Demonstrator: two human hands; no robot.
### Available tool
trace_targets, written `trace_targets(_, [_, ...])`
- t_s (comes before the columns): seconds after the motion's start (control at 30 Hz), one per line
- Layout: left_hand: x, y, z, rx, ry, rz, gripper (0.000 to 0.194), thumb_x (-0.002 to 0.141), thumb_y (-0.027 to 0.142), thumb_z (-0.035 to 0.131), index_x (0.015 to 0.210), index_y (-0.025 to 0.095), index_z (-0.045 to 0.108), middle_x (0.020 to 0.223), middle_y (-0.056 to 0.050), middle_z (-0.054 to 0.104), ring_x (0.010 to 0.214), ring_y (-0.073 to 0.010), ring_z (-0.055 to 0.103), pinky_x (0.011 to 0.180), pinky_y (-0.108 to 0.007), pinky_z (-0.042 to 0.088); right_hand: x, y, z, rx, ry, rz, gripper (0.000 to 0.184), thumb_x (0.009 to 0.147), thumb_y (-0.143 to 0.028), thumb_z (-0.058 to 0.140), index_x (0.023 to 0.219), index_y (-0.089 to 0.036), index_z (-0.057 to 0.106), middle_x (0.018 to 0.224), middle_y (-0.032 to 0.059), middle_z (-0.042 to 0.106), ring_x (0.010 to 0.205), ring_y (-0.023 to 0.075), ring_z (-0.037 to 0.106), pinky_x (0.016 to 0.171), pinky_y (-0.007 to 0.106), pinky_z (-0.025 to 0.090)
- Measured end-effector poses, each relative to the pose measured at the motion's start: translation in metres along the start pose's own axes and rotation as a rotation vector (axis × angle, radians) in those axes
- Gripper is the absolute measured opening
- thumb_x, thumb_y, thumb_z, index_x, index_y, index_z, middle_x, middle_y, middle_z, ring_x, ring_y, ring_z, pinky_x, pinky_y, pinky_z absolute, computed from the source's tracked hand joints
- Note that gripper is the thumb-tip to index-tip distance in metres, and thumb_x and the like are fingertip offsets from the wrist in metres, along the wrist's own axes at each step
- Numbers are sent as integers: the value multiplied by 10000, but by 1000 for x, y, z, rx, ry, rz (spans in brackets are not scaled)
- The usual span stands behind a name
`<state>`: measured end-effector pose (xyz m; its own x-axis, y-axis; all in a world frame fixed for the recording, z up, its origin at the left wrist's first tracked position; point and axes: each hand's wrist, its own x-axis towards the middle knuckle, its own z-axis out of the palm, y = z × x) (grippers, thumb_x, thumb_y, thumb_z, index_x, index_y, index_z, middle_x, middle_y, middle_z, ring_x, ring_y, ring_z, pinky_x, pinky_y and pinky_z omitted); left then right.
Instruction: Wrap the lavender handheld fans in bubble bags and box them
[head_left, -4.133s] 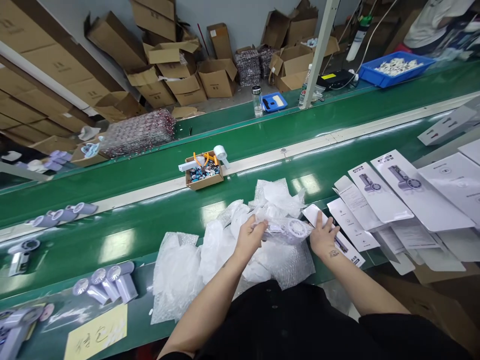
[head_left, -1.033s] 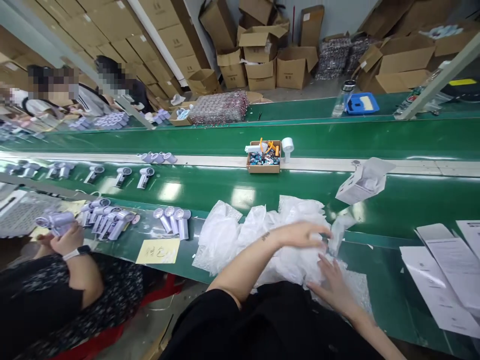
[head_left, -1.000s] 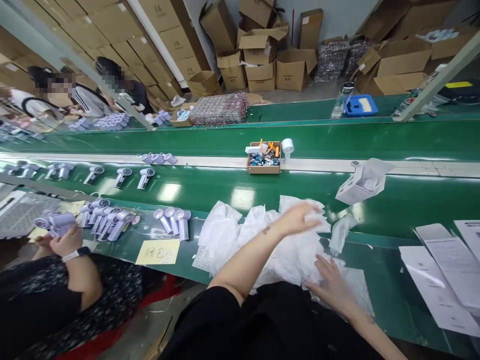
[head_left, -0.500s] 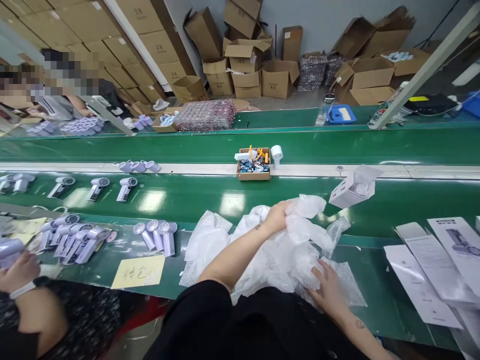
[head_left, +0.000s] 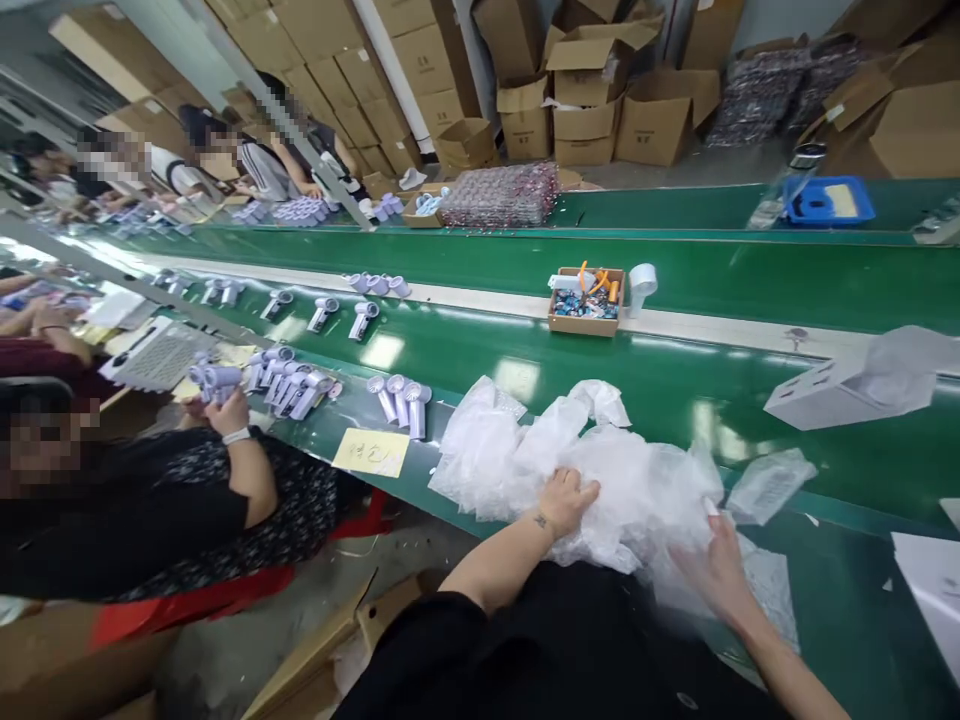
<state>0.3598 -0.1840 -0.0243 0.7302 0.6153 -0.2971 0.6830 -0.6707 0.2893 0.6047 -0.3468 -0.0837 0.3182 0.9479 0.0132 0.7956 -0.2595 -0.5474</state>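
A heap of clear bubble-wrap bags [head_left: 630, 470] lies on the green bench in front of me. My left hand [head_left: 570, 502] is pressed into the near side of the heap, its fingers curled into the plastic. At the heap's right end is my right hand [head_left: 720, 570], partly smeared by motion. Its thumb and fingers are apart and touch the loose bags. One separate bubble bag [head_left: 772, 485] lies just beyond that hand. Left of the heap, several lilac handheld fans [head_left: 401, 400] rest side by side behind a yellow paper note [head_left: 371, 452] with handwriting.
On the belt's centre strip stand a small carton [head_left: 586, 305] of parts and tools and a tape roll [head_left: 643, 285]. An open white box [head_left: 817, 390] sits at right, near printed sheets [head_left: 930, 590]. A co-worker [head_left: 232, 430] sits at left, holding a fan. Bottle [head_left: 791, 185] across the belt.
The view has turned left, showing more co-workers. My left hand has come down and back from the raised bags onto the near side of the heap. My right hand has lifted slightly.
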Motion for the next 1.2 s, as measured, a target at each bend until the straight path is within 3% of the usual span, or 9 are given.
trace_targets(0.1, [8,2,9,10,-29,-4,373,902,277,369,1252,285,498,1045,-143,501,1010,-305,451,834,-445,365,9,-44,-8,8,-61,17,896,745,-579,533,1443,-185,134,1487,185,61,1348,405,179,1019,538,296])
trace_targets(0.2, [10,8,3,-35,-48,-18,397,885,250,385,1271,222,474,1099,-152,497,1054,-321,448,862,-464,364,16,-99,0,-96,-210,-108,901,639,-648,612,1385,-229,328,1521,134,-109,1326,507,122,961,643,292])
trace_targets(0.33, [-1,2,-19,-191,-192,16,645,764,359,586,1327,115,389,1244,-182,466,1160,-328,435,931,-435,377,20,-140,23,-283,-253,-110,612,762,-565,517,1277,-234,492,1532,100,123,1223,524,294,795,686,388])
trace_targets(0.43, [-24,-39,-53,-473,-255,116,680,776,441,588,1363,188,356,1331,-113,467,1218,-254,443,965,-349,394,24,-134,33,-335,-177,-145,486,838,-475,414,1239,-224,530,1471,95,314,1148,443,408,794,644,420])
trace_targets(0.5, [-44,-85,-81,-533,-68,-151,418,845,395,519,1238,252,503,1234,-45,568,1127,-186,532,938,-285,417,27,-123,38,-335,-159,-186,482,829,-483,405,1202,-223,564,1442,106,364,1091,432,453,774,622,435])
trace_targets(0.6, [-68,-164,-113,-357,296,-915,312,902,342,437,1157,199,547,1159,-96,603,1075,-193,568,915,-295,430,29,-110,46,-335,-125,-198,501,792,-529,391,1136,-241,616,1418,123,393,1003,449,490,705,615,438])
trace_targets(0.83, [-73,-261,-113,-300,282,-1251,397,802,362,584,1061,66,539,1131,-290,568,1021,-369,596,808,-439,458,28,-112,51,-402,-152,-170,461,796,-485,440,1143,-232,607,1442,94,377,1068,396,475,823,579,428])
trace_targets(1.0, [-72,-240,-113,-357,308,-1118,325,836,443,491,886,140,599,922,-161,672,939,-307,620,756,-353,455,27,-115,49,-428,-179,-131,454,793,-457,492,1174,-232,595,1464,83,353,1108,406,441,801,570,433])
trace_targets(1.2, [-41,-109,-69,-485,288,-501,365,844,521,430,913,190,568,782,-28,655,719,-175,607,651,-255,445,25,-118,52,-425,-169,-94,446,779,-411,523,1195,-260,576,1459,60,360,1135,425,398,817,617,405])
